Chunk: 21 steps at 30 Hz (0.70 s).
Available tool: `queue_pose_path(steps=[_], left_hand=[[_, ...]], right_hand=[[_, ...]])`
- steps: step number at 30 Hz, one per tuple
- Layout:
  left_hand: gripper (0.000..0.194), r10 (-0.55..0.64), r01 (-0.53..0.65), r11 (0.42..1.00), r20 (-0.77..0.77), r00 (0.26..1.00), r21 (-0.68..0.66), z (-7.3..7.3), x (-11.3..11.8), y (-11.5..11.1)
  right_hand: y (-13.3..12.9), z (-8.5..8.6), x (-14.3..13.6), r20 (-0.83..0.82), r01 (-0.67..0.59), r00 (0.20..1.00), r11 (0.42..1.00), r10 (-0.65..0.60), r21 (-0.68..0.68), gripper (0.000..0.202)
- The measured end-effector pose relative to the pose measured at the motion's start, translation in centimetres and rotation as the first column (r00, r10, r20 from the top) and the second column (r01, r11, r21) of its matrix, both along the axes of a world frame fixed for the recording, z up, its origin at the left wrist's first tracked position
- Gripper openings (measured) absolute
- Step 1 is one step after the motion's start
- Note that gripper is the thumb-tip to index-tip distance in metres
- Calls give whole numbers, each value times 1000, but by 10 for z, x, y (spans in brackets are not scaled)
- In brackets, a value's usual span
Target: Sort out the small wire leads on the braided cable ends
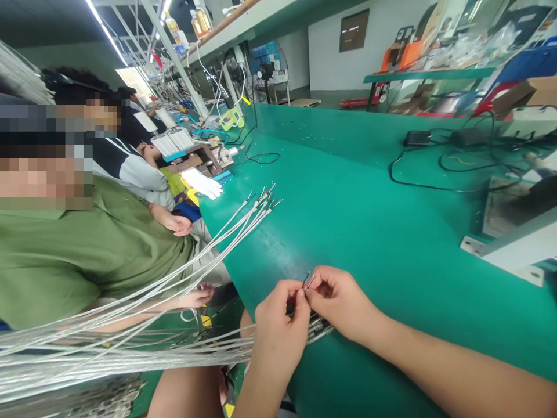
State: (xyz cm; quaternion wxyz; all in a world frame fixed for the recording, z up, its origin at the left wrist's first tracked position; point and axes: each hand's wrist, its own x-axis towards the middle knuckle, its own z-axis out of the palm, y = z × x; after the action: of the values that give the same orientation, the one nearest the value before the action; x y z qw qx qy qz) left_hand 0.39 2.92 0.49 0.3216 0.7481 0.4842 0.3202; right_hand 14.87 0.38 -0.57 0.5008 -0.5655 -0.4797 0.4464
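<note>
My left hand pinches the end of a cable close to the green table's near left edge. Thin dark and reddish wires stick up from between my fingertips. My right hand meets it there, thumb and forefinger closed on the wire tips. Under both hands lies a bundle of cable ends, partly hidden by them. Long pale cables run from the left toward my hands. Another group of cables reaches over the table edge, its stripped ends fanned out on the green surface.
A person in a green shirt sits at the left, hands near the table edge. Beyond are a white glove and a bench machine. At right stand a metal bracket and a black power adapter with cords.
</note>
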Motion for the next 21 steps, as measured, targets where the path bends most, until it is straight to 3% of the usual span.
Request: queue_pose_path(steps=[10, 15, 21], left_hand=[[8, 51, -41, 995, 113, 992, -90, -4, -2, 0], [6, -8, 29, 991, 158, 987, -131, -1, -4, 3], [4, 18, -7, 994, 108, 994, -106, -1, -2, 3]], right_hand=[[0, 9, -5, 40, 35, 999, 997, -32, -70, 10], [-1, 8, -4, 52, 42, 998, 998, -39, -49, 12], [-2, 12, -4, 107, 41, 994, 999, -37, -27, 13]])
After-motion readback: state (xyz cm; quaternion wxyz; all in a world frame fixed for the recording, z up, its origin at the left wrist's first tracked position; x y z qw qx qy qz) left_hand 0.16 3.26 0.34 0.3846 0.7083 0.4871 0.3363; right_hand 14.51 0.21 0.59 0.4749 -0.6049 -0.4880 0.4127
